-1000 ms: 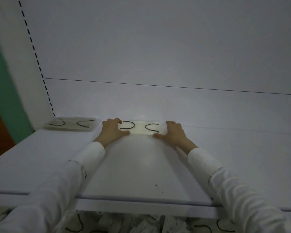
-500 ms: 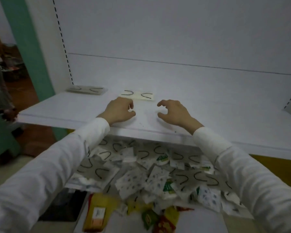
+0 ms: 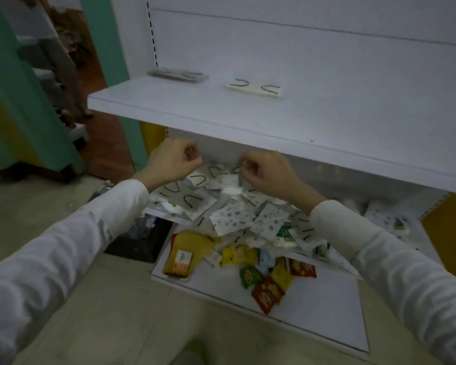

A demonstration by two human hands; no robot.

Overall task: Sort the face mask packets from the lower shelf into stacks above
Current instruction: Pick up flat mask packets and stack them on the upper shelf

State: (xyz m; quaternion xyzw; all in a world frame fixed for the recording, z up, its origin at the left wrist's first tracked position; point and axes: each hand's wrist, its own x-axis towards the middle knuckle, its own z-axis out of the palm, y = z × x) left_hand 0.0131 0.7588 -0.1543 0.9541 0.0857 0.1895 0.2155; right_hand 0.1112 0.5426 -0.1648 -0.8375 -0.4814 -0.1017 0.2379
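1. The heap of face mask packets (image 3: 221, 206) lay on the lower shelf (image 3: 313, 299), directly below and just beyond both hands, under the front lip of the upper shelf (image 3: 195, 111).
2. The left hand (image 3: 171, 160) hung over the left part of the heap, fingers curled in loosely; whether it held anything could not be told.
3. The right hand (image 3: 263, 168) hovered over the middle of the heap, thumb and fingertips pinched together at a small pale packet (image 3: 231, 181); the blur left it unclear whether the pinch had actually closed on it.
4. The clear packets with black ear loops (image 3: 192, 191) sat nearest the left hand, long axes running roughly from near left to far right; the spotted packets (image 3: 234, 219) lay nearer, between the two forearms.
5. Judging from this, the coming pick was a short drop downward, not a reach outward, and the right hand looked closer to a grasp.
6. Two stacks already sat far back on the upper shelf: a grey stack (image 3: 178, 75) at far left and a cream stack (image 3: 254, 88) to its right, both above and beyond the hands.
7. Snack packets (image 3: 263, 275) lay at the near edge, apart from the masks.
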